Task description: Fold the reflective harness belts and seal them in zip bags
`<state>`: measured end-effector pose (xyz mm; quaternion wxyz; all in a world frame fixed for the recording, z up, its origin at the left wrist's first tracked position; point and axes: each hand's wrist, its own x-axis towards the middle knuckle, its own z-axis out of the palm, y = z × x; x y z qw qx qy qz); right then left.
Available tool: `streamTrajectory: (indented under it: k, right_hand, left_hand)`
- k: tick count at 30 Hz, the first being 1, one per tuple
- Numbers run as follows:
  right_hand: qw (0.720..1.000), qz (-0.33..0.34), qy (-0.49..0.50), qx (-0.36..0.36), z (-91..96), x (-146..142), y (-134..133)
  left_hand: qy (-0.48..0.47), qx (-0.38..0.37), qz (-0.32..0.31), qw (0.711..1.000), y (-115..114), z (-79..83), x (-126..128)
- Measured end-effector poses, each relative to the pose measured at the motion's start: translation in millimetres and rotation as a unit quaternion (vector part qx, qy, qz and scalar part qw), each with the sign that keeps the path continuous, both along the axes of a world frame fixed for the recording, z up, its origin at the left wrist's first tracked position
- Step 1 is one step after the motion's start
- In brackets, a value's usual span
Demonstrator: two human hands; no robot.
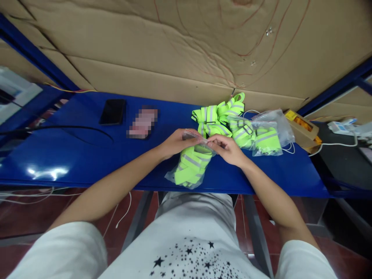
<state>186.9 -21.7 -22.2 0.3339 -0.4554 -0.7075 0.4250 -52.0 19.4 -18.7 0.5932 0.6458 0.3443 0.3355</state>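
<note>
A clear plastic bag (pixel 190 164) stuffed with a folded neon-yellow reflective strap lies on the blue table (pixel 72 155) near its front edge. My left hand (pixel 177 141) and my right hand (pixel 228 149) meet at the bag's top end, fingers pinched on the bag's open mouth. Just behind my hands lies a loose heap of neon-yellow reflective straps (pixel 217 116). To the right of that heap sits another filled clear bag (pixel 266 137).
A black phone (pixel 112 111) and a blurred pink item (pixel 143 123) lie at the table's back left. A brown cardboard box (pixel 302 128) and white cables sit at the right end. Cardboard sheets line the wall behind. A black cable crosses the left side.
</note>
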Motion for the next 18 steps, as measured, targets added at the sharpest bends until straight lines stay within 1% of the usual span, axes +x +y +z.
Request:
streamTrajectory:
  k: [2, 5, 6, 8, 10, 11, 12, 15, 17, 18]
  right_hand:
    - [0.998, -0.062, 0.024, 0.017, 1.0, 1, 2]
    - [0.991, -0.120, 0.029, 0.048, 7.9, 11, 9]
    - [0.990, -0.129, 0.018, 0.058, 12.2, 18, 12]
    - [0.986, -0.142, -0.015, 0.081, 22.9, 40, 20]
    - [0.978, -0.166, -0.065, 0.111, 34.1, 74, 30]
    - [0.970, -0.186, -0.097, 0.124, 38.7, 96, 35]
    - [0.958, -0.222, -0.125, 0.135, 41.9, 118, 40]
    - [0.901, -0.350, -0.198, 0.161, 42.2, 181, 50]
    - [0.870, -0.399, -0.231, 0.175, 36.5, 205, 51]
    - [0.860, -0.409, -0.242, 0.184, 33.0, 210, 51]
  left_hand:
    - [-0.033, -0.024, -0.014, 0.999, 3, -0.9, -2]
    - [-0.031, 0.006, -0.030, 0.999, 9, -6.5, -3]
    - [-0.023, 0.015, -0.018, 0.999, 11, -8.8, -3]
    - [-0.023, 0.004, 0.033, 0.999, 13, -12.1, -1]
    - [-0.039, -0.027, 0.102, 0.994, 15, -13.0, 0]
    - [-0.049, -0.038, 0.139, 0.988, 16, -12.8, 0]
    - [-0.058, -0.045, 0.176, 0.982, 19, -12.6, -1]
    - [-0.068, -0.033, 0.266, 0.961, 30, -15.1, -8]
    - [-0.070, -0.013, 0.296, 0.952, 40, -20.9, -13]
    - [-0.068, 0.000, 0.303, 0.951, 45, -24.8, -17]
